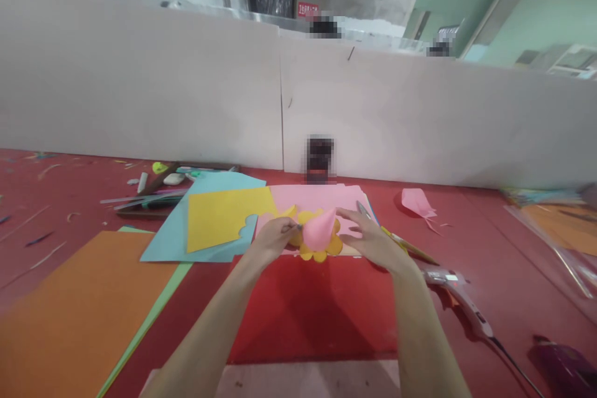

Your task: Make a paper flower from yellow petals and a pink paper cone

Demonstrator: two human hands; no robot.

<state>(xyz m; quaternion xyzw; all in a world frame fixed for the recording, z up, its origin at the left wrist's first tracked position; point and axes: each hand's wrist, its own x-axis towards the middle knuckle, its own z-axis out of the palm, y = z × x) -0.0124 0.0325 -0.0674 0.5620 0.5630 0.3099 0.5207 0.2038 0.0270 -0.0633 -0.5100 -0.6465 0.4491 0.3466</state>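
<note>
A pink paper cone [318,233] lies over a yellow scalloped paper flower [319,256], its tip tilted up to the right. My left hand [273,237] is closed in a pinch at the flower's left side. A small, thin dark thing [293,228] shows at those fingertips; its kind is too small to make out. On the other side, my right hand [370,237] has its fingers apart, with the index fingertip at or very near the cone's tip. Under the flower is a stack of pink paper [317,196].
Yellow paper [224,214] with a scalloped cutout overlaps blue paper [163,245]. Orange sheets [88,286] lie left. A hot glue gun [466,308] with a cord sits right, near a pink scrap [416,202]. A tool tray [156,206] stands before the white partition [140,81].
</note>
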